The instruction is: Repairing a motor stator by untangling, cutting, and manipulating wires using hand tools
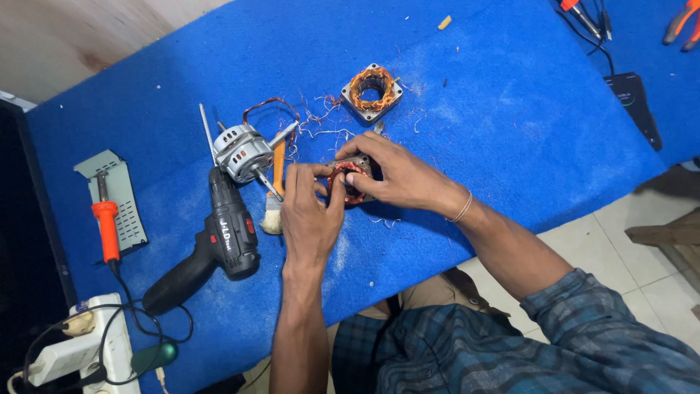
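Steady the stator in your right hand while your left hand's fingers pinch its copper winding gently.

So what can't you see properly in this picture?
- Head view: the stator is mostly covered by the left hand and right hand.
- The orange pliers are cut off by the right edge.
- The power strip runs past the bottom edge.
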